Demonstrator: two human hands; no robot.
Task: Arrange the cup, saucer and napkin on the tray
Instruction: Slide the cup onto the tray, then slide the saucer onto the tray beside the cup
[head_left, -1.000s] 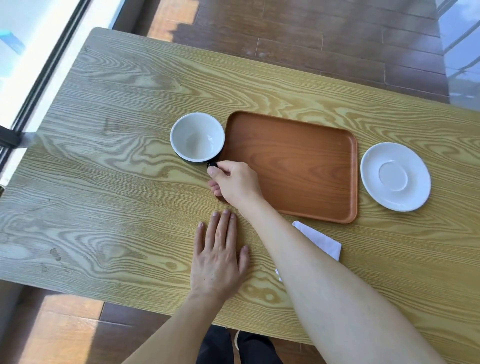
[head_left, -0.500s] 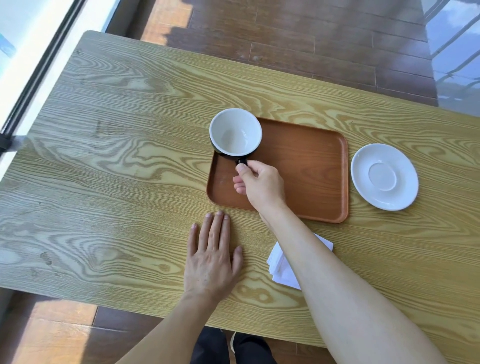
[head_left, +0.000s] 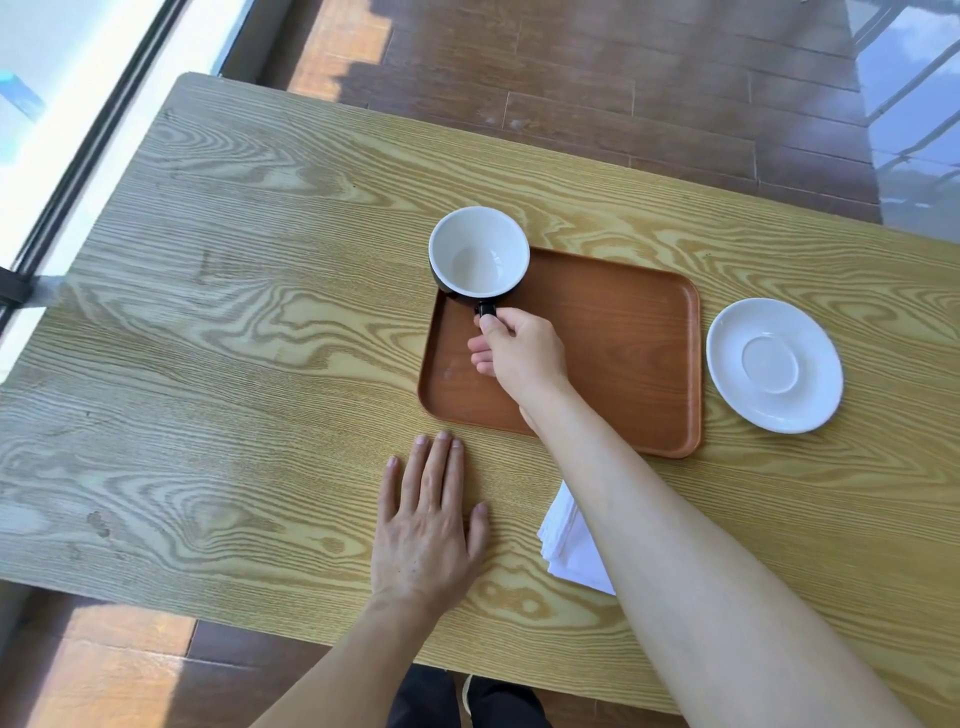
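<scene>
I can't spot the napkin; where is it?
The napkin lies on the table, near the tray, partly under the right forearm, beside the left hand.

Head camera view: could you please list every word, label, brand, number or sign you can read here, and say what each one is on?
None: no readable text shows anywhere in this view.
The cup, tray, saucer and napkin are all plain, with no print or logo on the faces shown.
The table shows only wood grain.
</scene>
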